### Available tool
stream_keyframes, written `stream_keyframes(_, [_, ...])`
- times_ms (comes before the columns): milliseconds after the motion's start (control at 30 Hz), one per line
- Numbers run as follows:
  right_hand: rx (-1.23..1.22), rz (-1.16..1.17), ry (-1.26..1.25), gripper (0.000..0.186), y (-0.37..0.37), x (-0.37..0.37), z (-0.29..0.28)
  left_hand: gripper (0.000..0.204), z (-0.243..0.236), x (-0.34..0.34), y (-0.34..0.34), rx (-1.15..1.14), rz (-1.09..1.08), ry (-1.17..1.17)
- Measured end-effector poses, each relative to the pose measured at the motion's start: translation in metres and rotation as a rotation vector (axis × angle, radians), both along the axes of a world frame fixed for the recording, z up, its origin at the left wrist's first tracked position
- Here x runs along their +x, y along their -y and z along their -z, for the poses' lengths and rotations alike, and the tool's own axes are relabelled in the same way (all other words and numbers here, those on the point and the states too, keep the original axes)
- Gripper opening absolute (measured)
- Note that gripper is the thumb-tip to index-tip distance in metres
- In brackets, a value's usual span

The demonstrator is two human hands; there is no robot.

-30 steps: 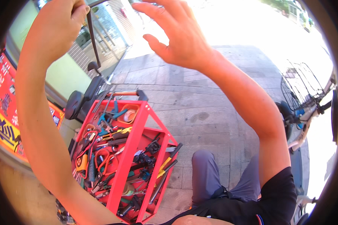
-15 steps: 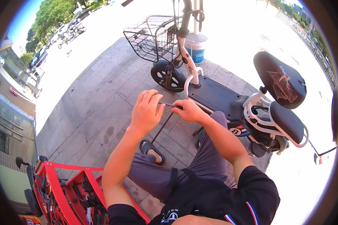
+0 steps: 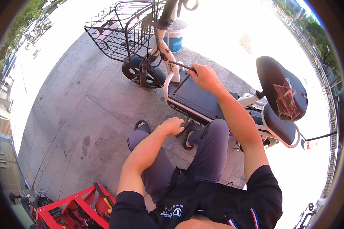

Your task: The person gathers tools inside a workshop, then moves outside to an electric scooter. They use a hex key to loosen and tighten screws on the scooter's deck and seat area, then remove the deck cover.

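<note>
My right hand is closed around a dark T-handle wrench, raised above the scooter's footboard. One end of its bar points toward the front stem, and the thin shaft slants down over the deck. Lower down, my left hand is by my knees, its fingers curled; whether anything is in them is hidden. The electric scooter stands in front of me, with a black footboard, a white frame and a black wire basket. Its black saddle has a crumpled clear wrapping on it.
A red tool rack with assorted tools stands at my lower left. Behind the scooter's stem is a blue and white bucket. Stone paving stretches to the left. A railing runs along the far right.
My hands have parted. The right one has lifted the T-handle wrench up over the footboard, while the left has let go and dropped toward my knees. The view has shifted.
</note>
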State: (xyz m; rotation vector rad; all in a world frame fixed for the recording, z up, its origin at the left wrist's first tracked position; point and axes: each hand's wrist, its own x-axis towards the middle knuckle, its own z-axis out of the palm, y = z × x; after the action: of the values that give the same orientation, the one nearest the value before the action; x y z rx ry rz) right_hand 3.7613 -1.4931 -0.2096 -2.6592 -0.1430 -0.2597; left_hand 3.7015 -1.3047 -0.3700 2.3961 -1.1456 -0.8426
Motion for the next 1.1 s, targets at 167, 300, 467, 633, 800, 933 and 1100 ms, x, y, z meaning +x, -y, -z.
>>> stream_keyframes(167, [-0.067, -0.007, -0.041, 0.022, -0.005, 0.027, 0.030, 0.035, 0.021, 0.024, 0.005, -0.237, -0.192, -0.057])
stream_keyframes(300, [-0.064, 0.006, -0.065, 0.022, 0.002, 0.036, 0.036, 0.034, 0.024, 0.028, -0.001, -0.114, -0.228, -0.037])
stream_keyframes(467, [-0.029, 0.030, -0.105, 0.022, 0.001, 0.042, 0.031, 0.033, 0.023, 0.027, -0.004, -0.119, -0.232, -0.044])
stream_keyframes(633, [-0.031, 0.025, -0.123, 0.023, -0.003, 0.049, 0.031, 0.030, 0.027, 0.026, -0.008, -0.114, -0.235, -0.030])
stream_keyframes(800, [-0.097, 0.001, -0.137, 0.029, 0.000, 0.061, 0.038, 0.028, 0.033, 0.027, -0.021, -0.149, -0.251, -0.011])
stream_keyframes(933, [-0.196, 0.048, -0.167, 0.030, -0.005, 0.068, 0.040, 0.030, 0.040, 0.030, -0.031, -0.209, -0.322, 0.004])
stream_keyframes(1100, [-0.298, -0.130, -0.235, 0.030, -0.010, 0.076, 0.034, 0.033, 0.013, 0.033, -0.029, -0.369, -0.386, 0.003])
